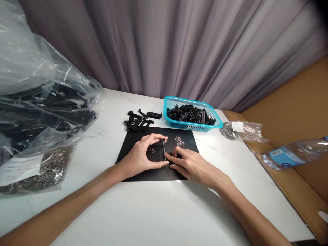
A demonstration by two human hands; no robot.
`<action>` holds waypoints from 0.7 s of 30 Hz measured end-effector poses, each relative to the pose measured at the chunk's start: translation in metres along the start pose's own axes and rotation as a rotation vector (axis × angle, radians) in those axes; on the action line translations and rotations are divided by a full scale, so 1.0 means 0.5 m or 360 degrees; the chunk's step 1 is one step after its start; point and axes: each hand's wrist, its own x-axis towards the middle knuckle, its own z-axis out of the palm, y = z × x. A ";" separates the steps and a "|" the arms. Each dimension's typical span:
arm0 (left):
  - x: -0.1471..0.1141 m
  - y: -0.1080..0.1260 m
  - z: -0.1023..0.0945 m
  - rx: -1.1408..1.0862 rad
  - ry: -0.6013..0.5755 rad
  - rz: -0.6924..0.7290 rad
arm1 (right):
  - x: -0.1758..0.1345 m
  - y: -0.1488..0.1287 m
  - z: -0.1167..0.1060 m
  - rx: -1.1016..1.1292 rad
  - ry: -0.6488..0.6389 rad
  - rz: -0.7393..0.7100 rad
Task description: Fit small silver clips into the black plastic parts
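Note:
My left hand [139,153] grips a slim black plastic part [163,150] by its two ends, thumb at the near end and fingers at the far end. Close against the near end, my right hand [186,162] is closed in a pinch, with a small thin metal piece [174,165] showing at its fingertips. Its exact shape is too small to make out. Both hands are over a black mat [153,176]. On the mat lie a small pile of metal pieces [179,140] beyond my right hand and another few metal pieces [151,149] inside the curve of my left hand.
Several loose black parts [138,121] lie behind the mat. A blue basket [167,123] holds many more. Large clear bags [48,102] and a bag of metal pieces [51,167] stand left. At right are a smaller bag [243,131] and a plastic bottle [294,153].

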 end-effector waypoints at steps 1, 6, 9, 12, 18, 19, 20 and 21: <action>0.000 0.001 0.000 -0.0017 0.0010 0.0010 | 0.003 -0.001 0.005 -0.0038 0.0046 0.0004; -0.005 -0.003 0.003 -0.0049 0.0035 0.0109 | 0.013 0.007 0.020 -0.0119 0.0303 0.0066; -0.008 -0.006 0.003 -0.0055 0.0001 0.0141 | 0.011 0.018 0.015 0.0074 0.0396 0.0207; -0.009 -0.006 0.003 -0.0056 -0.0031 0.0129 | 0.006 0.030 0.016 0.0235 0.0423 0.0296; -0.010 0.002 0.004 0.0001 -0.0052 0.0140 | -0.001 0.036 0.043 0.0245 0.0557 0.0183; -0.011 0.003 0.005 0.0010 -0.0048 0.0147 | 0.000 0.032 0.048 0.0267 0.0580 0.0167; -0.012 0.003 0.005 0.0016 -0.0041 0.0146 | 0.001 0.026 0.052 0.0286 0.0593 0.0156; -0.014 0.003 0.005 0.0020 -0.0031 0.0138 | 0.003 0.019 0.055 0.0294 0.0601 0.0148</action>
